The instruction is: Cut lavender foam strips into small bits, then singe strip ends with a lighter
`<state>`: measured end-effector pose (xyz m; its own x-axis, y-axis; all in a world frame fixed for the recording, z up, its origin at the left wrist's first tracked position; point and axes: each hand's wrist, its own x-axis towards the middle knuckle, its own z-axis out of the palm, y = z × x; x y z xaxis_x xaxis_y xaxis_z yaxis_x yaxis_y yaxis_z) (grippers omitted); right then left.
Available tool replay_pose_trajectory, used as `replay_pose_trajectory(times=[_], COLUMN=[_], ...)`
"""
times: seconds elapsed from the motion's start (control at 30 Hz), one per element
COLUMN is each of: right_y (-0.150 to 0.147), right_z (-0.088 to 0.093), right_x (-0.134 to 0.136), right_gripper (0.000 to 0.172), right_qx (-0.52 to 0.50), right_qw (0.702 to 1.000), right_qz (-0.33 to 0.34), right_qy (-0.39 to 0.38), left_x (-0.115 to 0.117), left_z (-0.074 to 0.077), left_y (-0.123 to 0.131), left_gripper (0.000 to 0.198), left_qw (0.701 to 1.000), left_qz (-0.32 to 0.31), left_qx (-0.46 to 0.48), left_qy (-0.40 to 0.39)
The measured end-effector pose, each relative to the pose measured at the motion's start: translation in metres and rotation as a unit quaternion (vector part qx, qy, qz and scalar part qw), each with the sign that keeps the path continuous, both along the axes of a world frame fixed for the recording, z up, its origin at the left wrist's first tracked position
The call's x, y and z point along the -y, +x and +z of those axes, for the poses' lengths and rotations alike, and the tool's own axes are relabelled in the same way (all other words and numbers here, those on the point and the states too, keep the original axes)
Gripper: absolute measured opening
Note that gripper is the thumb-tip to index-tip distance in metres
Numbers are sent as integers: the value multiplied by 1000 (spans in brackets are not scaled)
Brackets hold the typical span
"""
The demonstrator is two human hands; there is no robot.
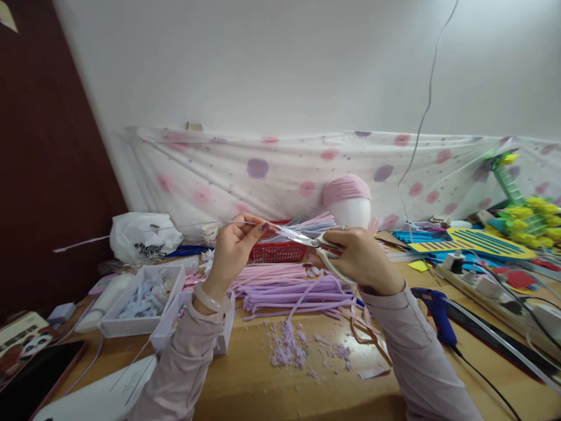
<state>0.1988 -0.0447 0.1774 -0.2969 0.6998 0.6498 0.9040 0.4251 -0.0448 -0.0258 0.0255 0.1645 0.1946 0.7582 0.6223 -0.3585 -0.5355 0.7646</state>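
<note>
My left hand [236, 248] is raised above the table and pinches a thin pale wire [193, 225] between fingertips. The wire runs off to the left. My right hand [362, 257] grips white-handled scissors [313, 242], whose blades point left and meet the wire at my left fingertips. Below the hands lies a heap of pink and lilac pipe cleaners [289, 286]. Lilac fluff trimmings [291, 348] are scattered on the wooden table [263, 386] in front of me.
A red basket [278, 251] stands behind the hands. White boxes [140, 298] with small pieces sit at left, near a phone [37, 377]. A blue glue gun [433, 307], a power strip [477, 286] and coloured foam cutouts [482, 242] fill the right. A spotted cloth [280, 169] covers the back.
</note>
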Motion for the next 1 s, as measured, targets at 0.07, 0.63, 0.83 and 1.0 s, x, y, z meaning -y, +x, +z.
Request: replay_pose_trajectory(times=[0.07,0.63,0.83,1.0], right_y=[1,-1,0,4], right_z=[-1,-1,-2,-2], right_x=[0,0,-2,-5], right_gripper=[41,44,46,44], right_qx=[-2,-6,-25,-31], right_qw=[1000,1000,1000,999], right_qz=[3,3,1,-15], right_qy=[-7,6,7,-1], left_x=[0,3,3,5], left_z=[0,1,1,3], left_y=[0,3,3,3], left_gripper=[27,29,27,27], left_qw=[1000,999,1000,1000], left_qz=[11,39,9,-5], left_qx=[-8,-21,3,19], left_qy=[3,10,-7,-14])
